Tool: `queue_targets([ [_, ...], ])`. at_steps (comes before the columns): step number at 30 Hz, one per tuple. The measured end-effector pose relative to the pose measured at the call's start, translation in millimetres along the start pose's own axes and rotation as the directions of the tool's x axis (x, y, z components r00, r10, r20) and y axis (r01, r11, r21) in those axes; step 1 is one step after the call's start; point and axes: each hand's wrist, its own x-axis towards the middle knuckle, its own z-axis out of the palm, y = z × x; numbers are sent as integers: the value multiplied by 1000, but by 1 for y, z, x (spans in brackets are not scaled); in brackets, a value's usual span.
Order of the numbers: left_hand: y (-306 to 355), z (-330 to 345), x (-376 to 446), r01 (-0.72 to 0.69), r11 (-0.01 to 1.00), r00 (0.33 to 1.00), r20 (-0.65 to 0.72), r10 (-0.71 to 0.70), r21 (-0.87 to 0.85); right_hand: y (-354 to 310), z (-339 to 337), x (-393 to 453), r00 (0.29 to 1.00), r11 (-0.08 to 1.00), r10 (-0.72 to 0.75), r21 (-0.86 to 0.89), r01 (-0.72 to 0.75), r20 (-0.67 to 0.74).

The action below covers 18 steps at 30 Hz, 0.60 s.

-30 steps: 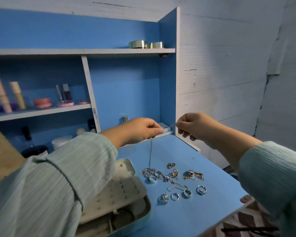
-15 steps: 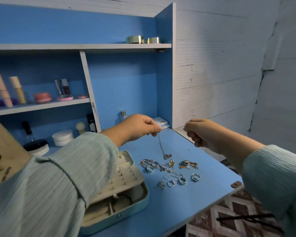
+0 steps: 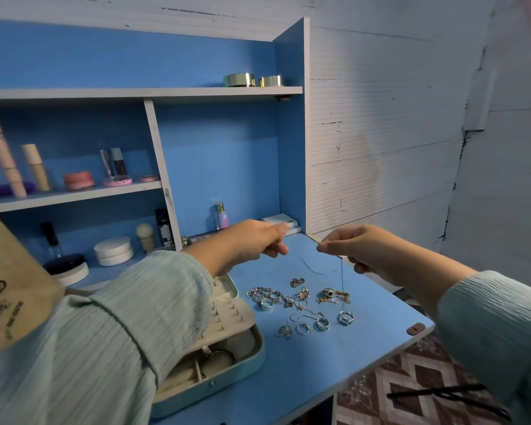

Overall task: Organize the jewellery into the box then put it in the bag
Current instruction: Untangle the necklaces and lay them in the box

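Observation:
My right hand [image 3: 359, 250] pinches a thin silver chain [image 3: 341, 280] that hangs straight down over the jewellery pile [image 3: 301, 302] of rings, chains and earrings on the blue table [image 3: 334, 363]. My left hand [image 3: 255, 240] hovers level with it, fingertips close together. A faint blurred strand lies between the hands; whether the left hand holds it is unclear. The open teal jewellery box [image 3: 253, 360], with its cream peg insert, sits under my left forearm. A brown paper bag [image 3: 10, 296] stands at the far left.
Blue shelves behind hold cosmetic tubes [image 3: 34, 167], pink compacts [image 3: 78, 179], a white jar [image 3: 114, 250] and gold tins [image 3: 239, 79]. A small perfume bottle [image 3: 221, 216] stands at the back. The table's right edge drops to a patterned carpet [image 3: 411, 391].
The chain that hung from my left hand now hangs from my right hand. The right hand has moved left, towards the left hand, and closed into a pinch.

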Motion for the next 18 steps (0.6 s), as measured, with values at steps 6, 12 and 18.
queue_targets([
  [6,1,0,-7,71,922,997,-6,-80,-382,9,2,-1,999,996,38,-81,-41,-36],
  [12,-11,-3,-9,50,729,993,-46,-111,-683,31,14,-5,995,978,102,-183,-100,4],
  [18,-13,-8,-9,-79,477,988,-134,-81,-875,42,30,-7,993,956,94,-283,-71,67],
])
